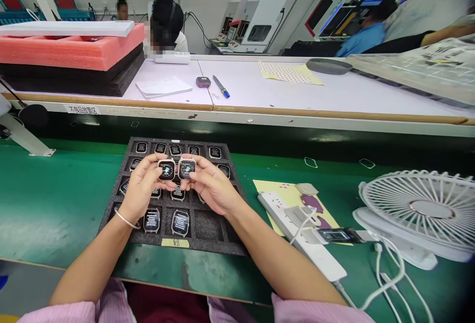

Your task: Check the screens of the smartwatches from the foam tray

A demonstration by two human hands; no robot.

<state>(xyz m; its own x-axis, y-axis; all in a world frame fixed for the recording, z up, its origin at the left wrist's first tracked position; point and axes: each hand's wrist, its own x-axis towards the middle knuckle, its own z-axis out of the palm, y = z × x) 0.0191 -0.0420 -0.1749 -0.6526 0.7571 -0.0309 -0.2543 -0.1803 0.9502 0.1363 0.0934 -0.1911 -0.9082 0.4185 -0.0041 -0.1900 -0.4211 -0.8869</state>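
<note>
My left hand (143, 182) grips a smartwatch body (166, 169) by its edges, its lit screen facing me. A second smartwatch body (186, 168), also lit, is pinched in my right hand (213, 184), with the thumb at its lower edge. The two watches are side by side above a dark foam tray (146, 243). Several more watches lie in the tray's pockets, among them a watch (180, 222) in the front row with text on its screen. Just right of that one, a front pocket (207, 225) holds no watch. My hands and forearms hide part of the tray.
Right of the tray are a white power strip (274, 204) with cables, a yellow sheet (287, 192) and a white fan (419, 209). A raised shelf (241, 75) behind carries pink foam (74, 53), paper (163, 87) and a marker (221, 87). Other people sit beyond.
</note>
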